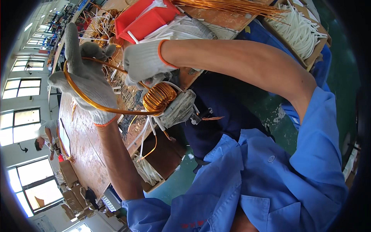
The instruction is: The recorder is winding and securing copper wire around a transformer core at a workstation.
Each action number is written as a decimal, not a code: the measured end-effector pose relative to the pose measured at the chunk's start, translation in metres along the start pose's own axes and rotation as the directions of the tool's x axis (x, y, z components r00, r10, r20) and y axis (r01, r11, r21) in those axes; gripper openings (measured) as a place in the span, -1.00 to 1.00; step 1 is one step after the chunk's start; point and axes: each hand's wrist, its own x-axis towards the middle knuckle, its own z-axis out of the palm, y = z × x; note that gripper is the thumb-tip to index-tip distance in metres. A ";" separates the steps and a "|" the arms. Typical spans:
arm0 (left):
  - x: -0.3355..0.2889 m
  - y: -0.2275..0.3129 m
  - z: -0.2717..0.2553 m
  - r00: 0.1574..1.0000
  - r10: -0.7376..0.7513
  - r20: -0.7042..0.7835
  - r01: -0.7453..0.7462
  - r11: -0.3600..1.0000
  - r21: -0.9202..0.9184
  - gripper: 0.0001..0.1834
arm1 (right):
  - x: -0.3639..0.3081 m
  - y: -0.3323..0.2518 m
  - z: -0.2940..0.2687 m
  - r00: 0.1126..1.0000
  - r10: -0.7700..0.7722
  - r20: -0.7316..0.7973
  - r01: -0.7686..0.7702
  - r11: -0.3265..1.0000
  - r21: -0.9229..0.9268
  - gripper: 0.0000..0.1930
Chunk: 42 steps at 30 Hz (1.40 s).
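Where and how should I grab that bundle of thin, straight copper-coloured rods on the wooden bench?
Probably around the middle of the rod bundle, from above: there the rods lie close together, while their right-hand ends splay apart past the bench edge.

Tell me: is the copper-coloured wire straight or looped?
Looped: the copper-coloured wire curves from the coil, across the left hand, toward the right hand.

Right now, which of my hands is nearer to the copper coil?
Your right hand is close beside the copper coil, just above it in the picture; your left hand is farther off to the left, with copper wire across it.
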 end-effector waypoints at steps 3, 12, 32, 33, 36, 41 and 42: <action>0.007 -0.028 -0.029 0.977 -0.121 0.176 0.130 0.991 -0.040 0.37 | -0.020 -0.006 0.001 0.965 0.247 0.085 -0.260 0.875 0.408 -0.67; -0.002 -0.054 -0.024 0.839 -0.458 0.295 0.513 0.846 -0.146 0.25 | -0.086 0.006 0.025 0.789 0.477 -0.387 -0.133 0.748 0.651 -0.69; 0.042 -0.033 -0.002 0.896 -0.420 0.147 0.444 0.866 -0.232 -0.22 | -0.044 -0.007 0.028 0.709 0.202 -0.675 0.109 0.915 0.388 -0.67; 0.044 -0.030 -0.003 0.901 -0.412 0.135 0.432 0.881 -0.193 -0.22 | -0.030 -0.018 0.015 0.815 0.266 -0.514 0.119 0.792 0.599 -0.65; 0.056 -0.037 -0.013 0.916 -0.329 0.228 0.370 0.913 -0.171 -0.23 | -0.023 -0.020 0.001 0.908 0.317 -0.275 0.136 0.398 0.907 -0.74; 0.056 0.019 -0.068 0.991 0.056 0.120 -0.061 0.997 0.044 0.02 | 0.010 0.003 0.039 0.674 0.212 -0.707 0.420 0.678 0.603 -0.84; 0.061 -0.005 -0.070 0.978 0.105 0.180 -0.109 0.994 0.015 0.07 | 0.004 0.025 0.053 0.564 0.054 -0.824 0.417 0.843 0.340 -0.84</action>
